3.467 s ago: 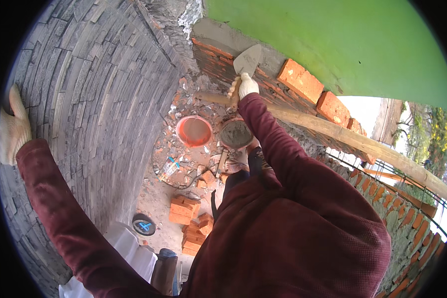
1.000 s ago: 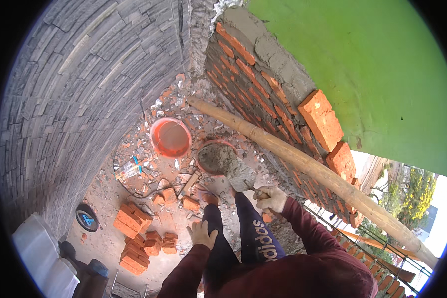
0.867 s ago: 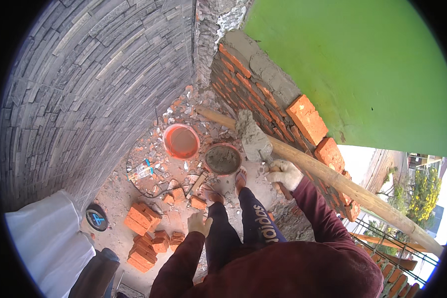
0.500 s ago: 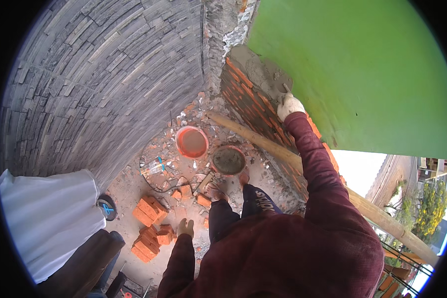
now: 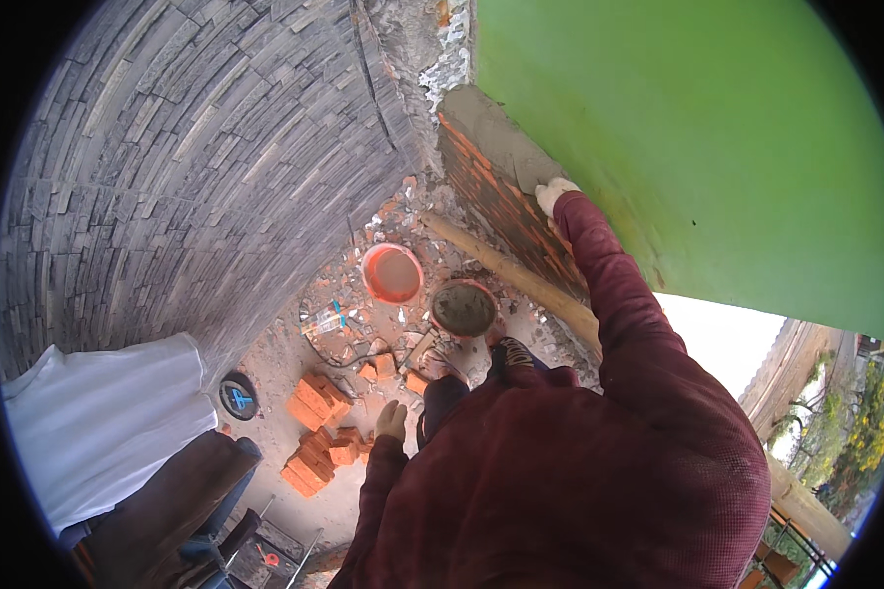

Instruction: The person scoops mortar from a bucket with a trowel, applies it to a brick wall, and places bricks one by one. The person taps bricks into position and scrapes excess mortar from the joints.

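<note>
My right hand (image 5: 556, 194), in a pale work glove, is closed at the near end of a strip of wet grey mortar (image 5: 496, 133). It grips what looks like a trowel, whose blade is mostly hidden by the hand and blends with the mortar. That strip covers the top of a low brick wall (image 5: 496, 187), between the rough corner and my hand, along the green panel. Down by my leg hangs my left hand (image 5: 391, 420), also gloved, fingers stretched and holding nothing. Several orange bricks (image 5: 316, 401) lie stacked on the ground beside it.
A red bucket (image 5: 392, 274) and a tub of mortar (image 5: 464, 308) stand among rubble before my feet. A wooden pole (image 5: 521, 275) slants along the brick wall. Left are a grey stone-clad wall (image 5: 187, 177), a white cloth (image 5: 118, 422) and a black round container (image 5: 238, 396).
My right hand has drawn back toward me along the wall top, and the mortar there looks smoother. The view has shifted; my left hand still hangs low.
</note>
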`<state>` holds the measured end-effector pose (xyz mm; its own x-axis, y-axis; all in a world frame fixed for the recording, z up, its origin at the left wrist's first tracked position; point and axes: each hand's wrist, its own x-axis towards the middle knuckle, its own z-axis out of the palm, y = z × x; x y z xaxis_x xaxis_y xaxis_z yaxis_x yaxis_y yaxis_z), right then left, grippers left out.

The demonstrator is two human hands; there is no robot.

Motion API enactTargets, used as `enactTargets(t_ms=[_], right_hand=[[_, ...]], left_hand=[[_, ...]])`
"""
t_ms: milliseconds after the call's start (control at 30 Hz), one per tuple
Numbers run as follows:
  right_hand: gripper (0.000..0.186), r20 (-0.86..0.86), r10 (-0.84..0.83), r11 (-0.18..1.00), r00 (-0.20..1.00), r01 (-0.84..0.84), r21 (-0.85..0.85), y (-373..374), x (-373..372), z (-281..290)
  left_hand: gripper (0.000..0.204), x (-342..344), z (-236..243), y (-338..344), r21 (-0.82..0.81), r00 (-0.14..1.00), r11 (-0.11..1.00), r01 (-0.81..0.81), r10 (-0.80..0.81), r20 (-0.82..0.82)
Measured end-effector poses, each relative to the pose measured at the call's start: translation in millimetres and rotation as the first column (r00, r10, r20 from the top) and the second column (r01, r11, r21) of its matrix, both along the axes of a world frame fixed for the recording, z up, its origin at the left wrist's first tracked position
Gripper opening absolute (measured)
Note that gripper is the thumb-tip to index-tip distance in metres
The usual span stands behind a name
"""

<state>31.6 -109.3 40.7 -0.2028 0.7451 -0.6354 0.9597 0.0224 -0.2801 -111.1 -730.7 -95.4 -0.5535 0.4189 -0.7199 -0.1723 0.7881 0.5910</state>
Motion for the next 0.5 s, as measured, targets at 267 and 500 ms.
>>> enactTargets(t_ms=[267,500], right_hand=[[0.051,-0.001,0.271,0.930,0.963,-0.261,0.258,-30,26,0],[0.049,0.005,0.312,0.898,0.950,-0.297,0.326,1,42,-12]], left_hand=[[0.061,44,4,-18,-0.089,0.990,0.986,-0.139,0.140,0.003],[0.054,108,12,-35,-0.071,0.957,0.955,-0.288,0.288,0.002]])
